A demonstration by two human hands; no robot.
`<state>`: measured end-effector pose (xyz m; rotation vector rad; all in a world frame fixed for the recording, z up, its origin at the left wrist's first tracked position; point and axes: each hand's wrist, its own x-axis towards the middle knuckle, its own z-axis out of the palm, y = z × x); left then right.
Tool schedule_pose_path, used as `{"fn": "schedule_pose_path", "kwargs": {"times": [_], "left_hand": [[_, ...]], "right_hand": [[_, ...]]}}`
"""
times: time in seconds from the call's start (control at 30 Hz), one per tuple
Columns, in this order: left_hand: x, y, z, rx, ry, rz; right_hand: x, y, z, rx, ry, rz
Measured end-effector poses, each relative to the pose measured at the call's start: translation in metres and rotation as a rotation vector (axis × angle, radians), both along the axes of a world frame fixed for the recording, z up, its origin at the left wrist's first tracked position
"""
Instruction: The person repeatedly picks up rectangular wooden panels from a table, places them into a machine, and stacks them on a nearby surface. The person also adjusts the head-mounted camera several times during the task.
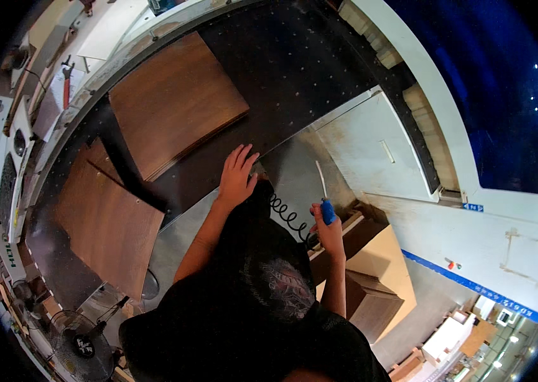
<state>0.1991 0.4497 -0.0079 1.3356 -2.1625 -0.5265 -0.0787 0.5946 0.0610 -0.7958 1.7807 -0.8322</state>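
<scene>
Left hand point(237, 177): open, fingers spread, palm flat on the dark perforated worktop point(294, 70) at its near edge, just beside the metal strip that borders it.

Right hand point(327, 230): closed around a blue-handled air nozzle point(327, 210), held upright above the worktop edge; thin pale tube point(321, 178) rises from the nozzle.

Coiled black hose point(288, 216): runs from below the nozzle toward the left hand's wrist, lying between the two forearms.

Brown wood panel point(176, 102): flat on the worktop, up and to the left of the left hand, not touching it.

Second brown wood panel point(106, 219): lower left on the worktop, apart from the first, a dark strip between them.

Stack of brown and tan boards point(377, 274): to the right of the right hand, below the worktop level.

Floor fan point(81, 344): lower left corner.

Red-handled tool point(66, 89): on a side surface, upper left.
</scene>
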Motion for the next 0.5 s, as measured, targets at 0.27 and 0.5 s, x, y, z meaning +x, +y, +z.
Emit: {"fn": "schedule_pose_path", "kwargs": {"times": [0.27,0.5], "left_hand": [[0.078,0.152,0.034,0.108,0.111,0.047],[0.152,0.213,0.088,0.018,0.075,0.206]], "right_hand": [[0.063,0.059,-0.027,-0.03,0.125,0.212],[0.075,0.086,-0.046,0.179,0.046,0.113]]}}
